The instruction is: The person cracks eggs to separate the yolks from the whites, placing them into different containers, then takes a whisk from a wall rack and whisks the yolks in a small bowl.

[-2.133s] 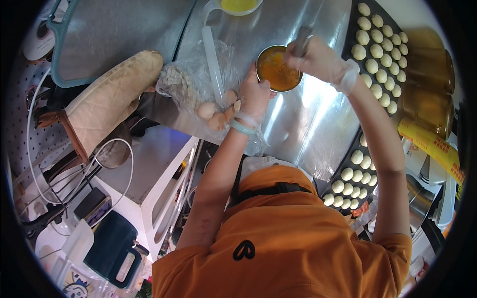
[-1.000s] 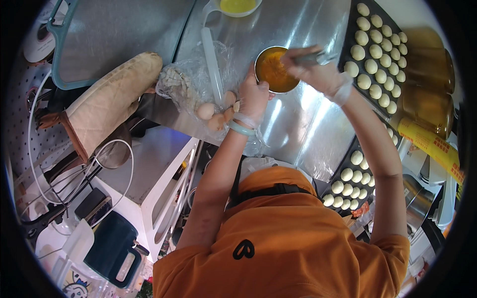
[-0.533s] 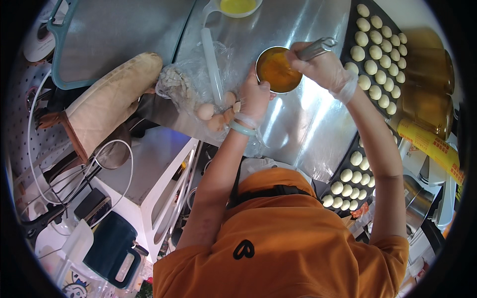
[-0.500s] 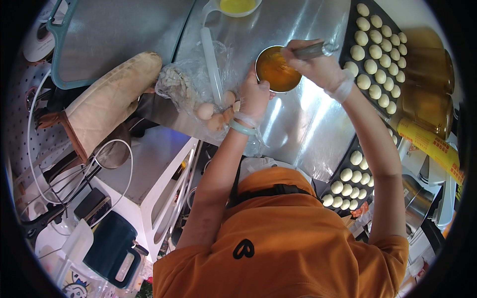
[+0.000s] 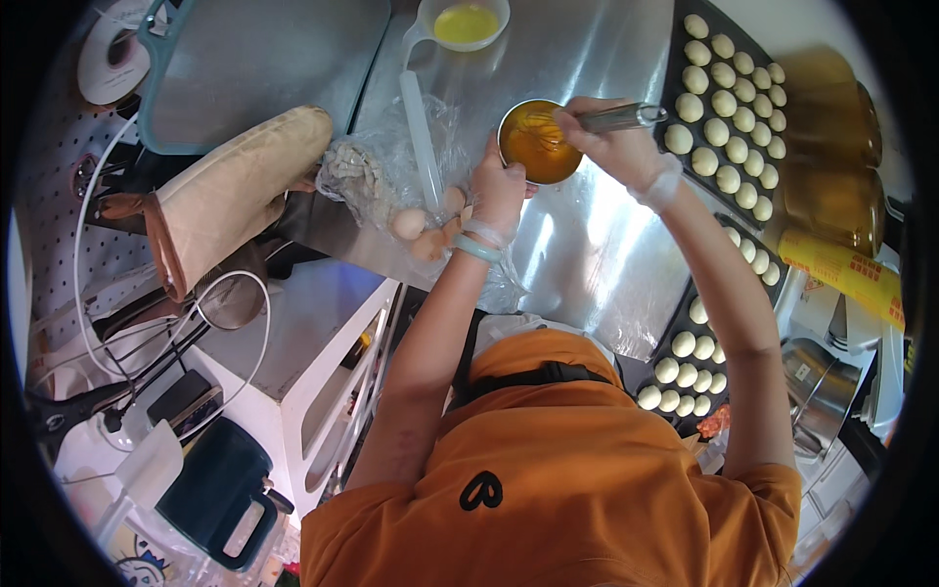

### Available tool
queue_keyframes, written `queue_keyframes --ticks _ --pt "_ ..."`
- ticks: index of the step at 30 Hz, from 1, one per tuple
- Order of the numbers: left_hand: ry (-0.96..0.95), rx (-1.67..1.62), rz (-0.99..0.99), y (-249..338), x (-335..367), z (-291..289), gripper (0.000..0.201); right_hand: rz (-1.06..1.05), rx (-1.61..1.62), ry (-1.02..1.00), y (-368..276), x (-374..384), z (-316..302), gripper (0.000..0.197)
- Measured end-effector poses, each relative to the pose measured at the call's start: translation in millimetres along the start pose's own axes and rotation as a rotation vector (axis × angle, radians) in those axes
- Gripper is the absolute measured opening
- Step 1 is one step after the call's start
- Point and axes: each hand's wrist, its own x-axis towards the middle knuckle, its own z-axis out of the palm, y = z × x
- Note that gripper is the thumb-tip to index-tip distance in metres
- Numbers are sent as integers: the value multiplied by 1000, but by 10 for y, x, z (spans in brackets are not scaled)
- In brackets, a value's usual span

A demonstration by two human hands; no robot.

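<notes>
A round metal bowl [image 5: 503,147] stands on the steel worktop with orange-yellow beaten egg [image 5: 554,162] inside. My left hand [image 5: 497,191] grips the bowl's near left side, thumb at the rim, fingers round the wall. In my right hand [image 5: 616,142] is the handle of a wire whisk [image 5: 622,118], its wires dipping into the egg. Both hands wear clear plastic gloves. Left of my left wrist lie several eggshells [image 5: 410,223] by a crumpled clear plastic bag [image 5: 354,176]. A white-handled egg separator [image 5: 505,22] holding pale yellow liquid rests beyond the bowl.
Dark trays [image 5: 700,129] of round pale dough balls line the right, with a second tray [image 5: 675,331] nearer me. A beige oven mitt [image 5: 240,186] and a teal-edged board [image 5: 269,73] lie at left. Amber containers [image 5: 831,201] and a yellow roll [image 5: 843,274] stand far right.
The whisk has turned within the bowl, and its wires now show in the egg. My right hand has shifted slightly. The whole view has moved a little; my left hand keeps its hold.
</notes>
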Motion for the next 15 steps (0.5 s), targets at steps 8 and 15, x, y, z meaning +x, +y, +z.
queue_keyframes --ticks 8,15 --pt "-5 32 27 51 -9 -34 50 159 23 -76 111 31 37 26" --pt "-23 9 88 -45 19 -66 45 375 420 70 279 56 106 28"
